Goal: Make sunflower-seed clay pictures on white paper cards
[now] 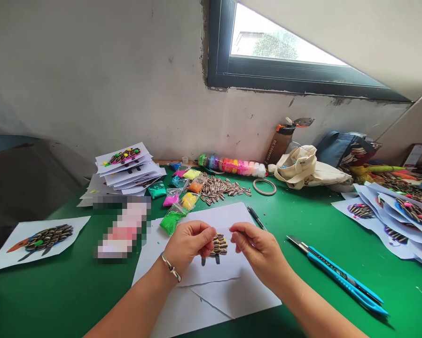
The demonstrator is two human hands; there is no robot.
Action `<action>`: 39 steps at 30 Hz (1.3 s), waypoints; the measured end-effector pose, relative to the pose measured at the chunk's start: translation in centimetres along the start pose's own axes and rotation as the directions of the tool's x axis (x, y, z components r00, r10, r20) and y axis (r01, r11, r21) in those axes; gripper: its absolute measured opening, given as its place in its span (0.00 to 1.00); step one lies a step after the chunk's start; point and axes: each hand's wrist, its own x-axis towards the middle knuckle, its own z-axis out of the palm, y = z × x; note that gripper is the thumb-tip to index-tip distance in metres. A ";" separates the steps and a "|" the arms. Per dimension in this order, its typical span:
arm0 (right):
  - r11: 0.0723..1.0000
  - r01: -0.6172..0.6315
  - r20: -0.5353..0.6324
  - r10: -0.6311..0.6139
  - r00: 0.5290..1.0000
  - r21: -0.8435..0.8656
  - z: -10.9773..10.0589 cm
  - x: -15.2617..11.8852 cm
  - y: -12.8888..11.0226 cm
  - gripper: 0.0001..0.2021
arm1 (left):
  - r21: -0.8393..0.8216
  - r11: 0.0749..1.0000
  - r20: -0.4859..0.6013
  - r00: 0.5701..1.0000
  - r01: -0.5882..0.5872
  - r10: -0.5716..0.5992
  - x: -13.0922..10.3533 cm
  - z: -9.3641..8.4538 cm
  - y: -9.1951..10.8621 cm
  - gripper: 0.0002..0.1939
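Note:
Both hands are raised over white paper sheets (253,281) at the middle of the green table. My left hand (191,241), with a silver bracelet at the wrist, is closed, thumb against bent fingers. My right hand (258,246) is also pinched, its fingertips a short gap from the left ones. Whatever either pinch holds is too small to make out. Between and below them lies a picture made of striped sunflower seeds (220,245) with yellow bits and dark legs, partly covered by my left hand. Torn paper edges show nearer to me.
Bags of coloured clay (174,218) and loose sunflower seeds (221,188) lie behind the paper. A blue utility knife (341,274), a black pen (256,217) and a tape roll (264,187) lie rightward. Seed-picture stacks (129,176) stand left, others (397,220) right. A bottle (279,143) stands behind.

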 end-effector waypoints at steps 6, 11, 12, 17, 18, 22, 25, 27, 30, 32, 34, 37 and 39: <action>0.983 -0.136 0.061 0.129 0.990 0.123 0.1 0.1 -0.3 0.14 | -0.024 1.000 -0.003 1.000 0.013 -0.013 0.1 -0.1 0.0 0.25; 0.970 -0.163 0.000 0.166 0.986 0.180 -0.4 0.1 -1.1 0.13 | 0.018 1.000 0.003 1.000 -0.017 0.017 0.0 -0.1 -0.1 0.25; 0.956 -0.169 0.010 0.171 0.985 0.241 -0.4 0.1 -1.2 0.11 | -0.002 1.000 0.002 1.000 -0.004 0.004 0.0 -0.1 -0.1 0.24; 0.812 -0.219 0.087 0.205 0.975 0.541 -0.3 0.4 -1.2 0.13 | -0.105 0.993 -0.009 0.999 0.050 -0.052 -0.1 0.2 0.0 0.28; 0.792 -0.232 0.095 0.217 0.972 0.564 -0.3 0.4 -1.2 0.13 | -0.103 0.993 -0.012 0.999 0.051 -0.052 -0.1 0.2 0.0 0.27; 0.777 -0.311 0.115 0.298 0.948 0.547 -0.7 0.6 -1.0 0.13 | -0.017 0.999 -0.009 0.999 0.033 -0.033 -0.2 0.2 0.1 0.25; 0.771 -0.312 0.091 0.317 0.944 0.554 -1.0 0.6 -0.9 0.14 | 0.011 1.000 -0.018 1.000 0.006 -0.006 -0.1 0.1 0.2 0.24; 0.754 -0.287 0.074 0.304 0.950 0.591 -1.1 0.6 -1.0 0.11 | -0.001 1.000 -0.022 1.000 0.007 -0.007 -0.1 0.1 0.2 0.23; 0.681 -0.295 0.111 0.301 0.947 0.671 -1.0 0.7 -1.4 0.10 | -0.028 0.999 -0.012 1.000 0.024 -0.025 0.0 0.0 -0.3 0.23; 0.616 -0.322 0.155 0.309 0.938 0.719 -0.9 0.7 -1.6 0.12 | -0.044 0.999 -0.001 1.000 0.027 -0.027 0.1 -0.1 -0.6 0.23; 0.574 -0.346 0.191 0.313 0.930 0.742 -0.9 0.7 -1.7 0.14 | -0.038 0.999 0.009 1.000 0.019 -0.019 0.2 -0.1 -0.8 0.23; 0.560 -0.375 0.224 0.320 0.920 0.739 -0.9 0.7 -1.8 0.14 | 0.013 1.000 0.028 1.000 0.002 -0.002 0.2 0.0 -0.7 0.21; 0.557 -0.386 0.235 0.324 0.916 0.735 -1.0 0.7 -1.8 0.13 | 0.043 0.999 0.044 0.999 -0.005 0.003 0.1 0.1 -0.5 0.20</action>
